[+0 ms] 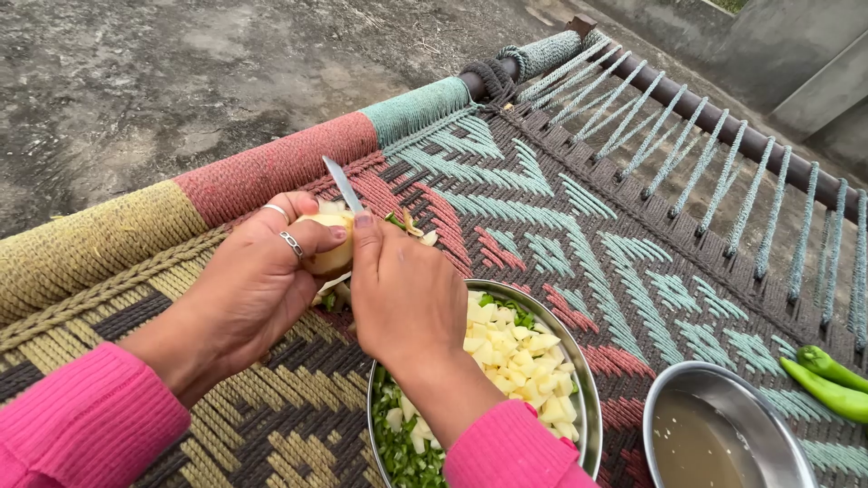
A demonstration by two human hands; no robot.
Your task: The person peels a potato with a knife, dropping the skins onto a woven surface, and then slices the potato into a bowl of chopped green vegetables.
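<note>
Closest in, two pink sleeves (86, 425) come up from the bottom edge. Just beyond them sits a round steel plate (589, 398) on the woven cot (561, 226), heaped with pale diced potato pieces (511, 357) on its far side and chopped green bits (402, 452) on its near side. The right wrist crosses over this plate and hides part of the heap.

To the right of the plate, nearly touching it, is a steel bowl (723, 398) of cloudy water, cut off by the bottom edge. Past the bowl, further right, lie two green chillies (827, 380) on the weave.

Above the plate, the left hand (249, 289), with two rings on its fingers, is curled around a peeled potato (333, 244), thumb pressed over the top. The right hand (407, 294) is clenched on a knife (344, 185); its handle is buried in the fist and only the thin blade stands up, its base against the potato. Loose scraps lie on the weave just beyond the potato.

Further from the plate, the cot's pattern of teal, red and brown runs out to the rope-wrapped frame rail (280, 167), banded yellow, red and teal, and to a dark end bar (687, 99) laced with teal cords. Beyond the rail is bare grey ground (181, 63), with a concrete wall at the far right.
</note>
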